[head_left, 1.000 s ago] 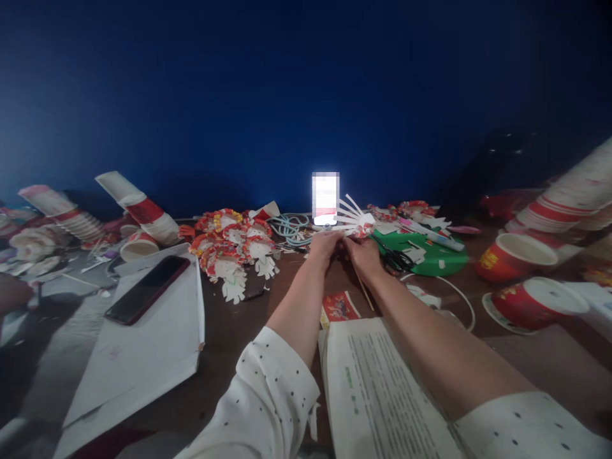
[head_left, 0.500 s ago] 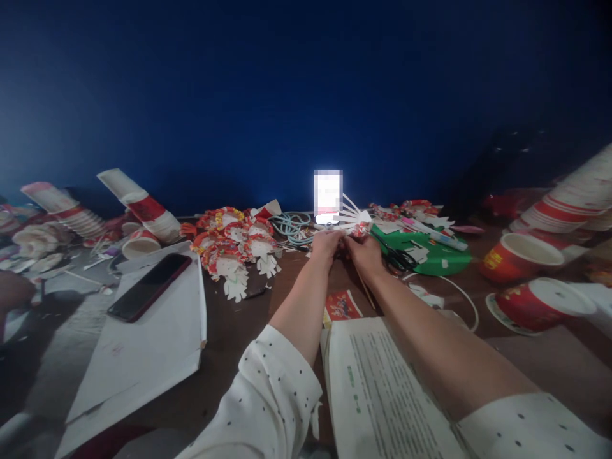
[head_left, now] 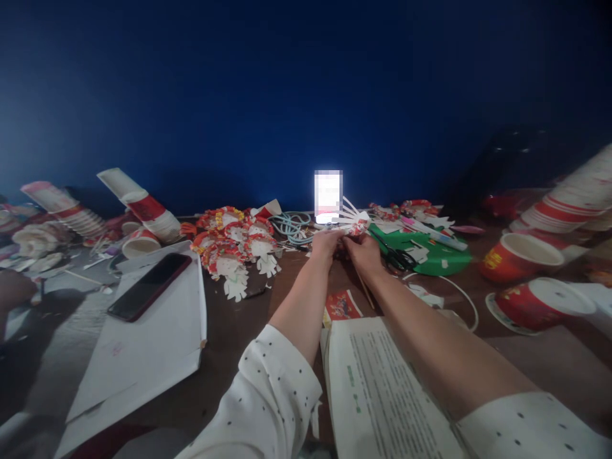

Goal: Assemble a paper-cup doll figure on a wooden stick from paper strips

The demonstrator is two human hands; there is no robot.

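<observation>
Close together at the middle of the table, my left hand (head_left: 327, 245) and my right hand (head_left: 364, 252) are both closed on a paper-cup craft (head_left: 357, 222). It is white and red, with its wall cut into long strips that fan out up and to the left. My fingertips are partly hidden behind the hands. A thin brown stick (head_left: 365, 290) slants down below my right hand; whether I hold it cannot be made out. Just right of that hand lie black scissors (head_left: 400, 258) on a green sheet (head_left: 442, 260).
Left stand red-and-white cut-paper crafts (head_left: 232, 239), a light blue cable (head_left: 292, 224), a phone (head_left: 150, 287) on white paper and stacked paper cups (head_left: 152, 213). A bright screen (head_left: 328, 194) is ahead. An open book (head_left: 382, 382) lies in front; red cups (head_left: 521, 255) are right.
The cup craft has turned or shifted very slightly in my fingers. Both hands stay in nearly the same place.
</observation>
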